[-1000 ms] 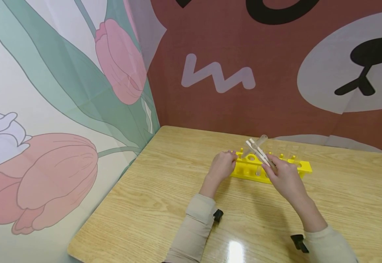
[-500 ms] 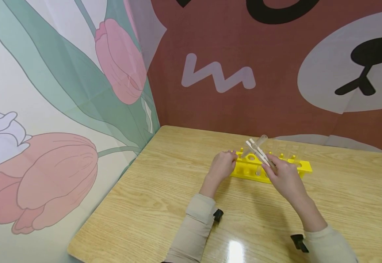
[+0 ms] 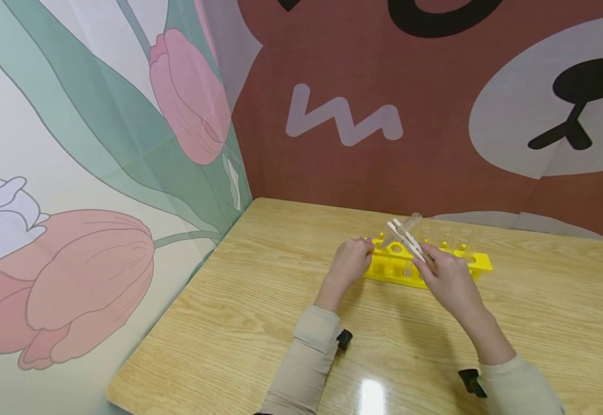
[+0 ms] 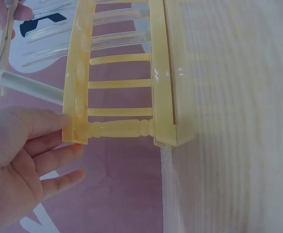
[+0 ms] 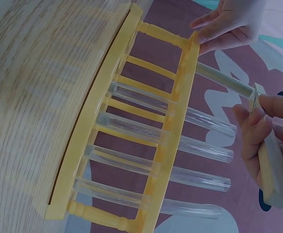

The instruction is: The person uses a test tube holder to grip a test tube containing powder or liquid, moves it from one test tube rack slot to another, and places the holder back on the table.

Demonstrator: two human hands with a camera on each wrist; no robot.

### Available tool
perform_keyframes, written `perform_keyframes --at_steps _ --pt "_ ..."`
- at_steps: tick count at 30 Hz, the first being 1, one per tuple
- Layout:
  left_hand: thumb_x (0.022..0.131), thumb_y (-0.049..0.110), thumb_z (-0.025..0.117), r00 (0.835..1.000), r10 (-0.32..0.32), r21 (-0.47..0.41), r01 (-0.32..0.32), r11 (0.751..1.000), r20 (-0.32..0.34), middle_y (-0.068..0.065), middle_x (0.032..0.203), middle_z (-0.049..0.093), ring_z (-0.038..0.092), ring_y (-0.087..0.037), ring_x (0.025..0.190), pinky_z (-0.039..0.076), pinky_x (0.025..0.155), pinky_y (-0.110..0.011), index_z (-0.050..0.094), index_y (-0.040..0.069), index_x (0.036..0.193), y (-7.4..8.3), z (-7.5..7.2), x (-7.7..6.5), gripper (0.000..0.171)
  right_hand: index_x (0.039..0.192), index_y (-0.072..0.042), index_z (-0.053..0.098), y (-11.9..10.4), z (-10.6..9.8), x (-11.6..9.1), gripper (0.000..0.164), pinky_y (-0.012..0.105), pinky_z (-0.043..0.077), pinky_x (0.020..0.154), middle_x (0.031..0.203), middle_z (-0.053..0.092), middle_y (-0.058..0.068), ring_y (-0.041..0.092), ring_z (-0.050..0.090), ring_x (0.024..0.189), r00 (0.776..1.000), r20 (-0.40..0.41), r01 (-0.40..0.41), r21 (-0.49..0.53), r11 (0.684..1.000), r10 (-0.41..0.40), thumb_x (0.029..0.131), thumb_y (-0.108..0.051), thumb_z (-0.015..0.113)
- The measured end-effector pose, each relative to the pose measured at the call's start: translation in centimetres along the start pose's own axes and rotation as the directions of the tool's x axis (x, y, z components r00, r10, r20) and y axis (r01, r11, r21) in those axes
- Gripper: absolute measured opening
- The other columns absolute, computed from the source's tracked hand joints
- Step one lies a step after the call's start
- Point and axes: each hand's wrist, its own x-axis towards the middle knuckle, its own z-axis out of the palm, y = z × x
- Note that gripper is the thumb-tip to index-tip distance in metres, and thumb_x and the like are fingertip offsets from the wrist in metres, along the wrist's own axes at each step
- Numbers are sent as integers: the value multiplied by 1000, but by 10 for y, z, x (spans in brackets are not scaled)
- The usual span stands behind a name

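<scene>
A yellow test tube rack (image 3: 392,275) stands on the table. My left hand (image 3: 350,260) holds the left end of its top plate, as the left wrist view shows with thumb and fingers (image 4: 59,158) at the plate's end. My right hand (image 3: 452,279) grips a wooden test tube clamp (image 3: 410,242). In the clamp's jaws is a clear test tube (image 5: 224,80), tilted, one end right at the rack's top plate near my left hand. Several other clear tubes (image 5: 199,179) stand in the rack's holes toward its right end.
The wooden table (image 3: 260,276) carries the rack near its back edge. A printed cloth (image 3: 353,173) hangs close behind, another (image 3: 99,144) along the left side. Short yellow pegs (image 3: 426,242) rise along the rack's back.
</scene>
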Motion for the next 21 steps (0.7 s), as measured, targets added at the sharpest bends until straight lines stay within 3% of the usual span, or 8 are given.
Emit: perform_keyframes --at_steps 8,21 --pt "89 11 54 999 -21 -18 21 1000 28 -4 99 66 60 -16 96 47 80 -24 72 10 88 1 -1 0 18 117 11 51 0 1 0 39 22 30 33 54 45 1 10 31 37 1000 9 0 -8 1000 0 86 -11 59" --pt "89 11 54 999 -25 -12 25 1000 38 -3 100 66 61 -15 92 47 78 -23 71 10 88 1 -2 0 18 117 12 50 -1 0 2 37 23 32 34 55 46 3 13 35 41 999 33 -33 1 999 33 88 -10 57"
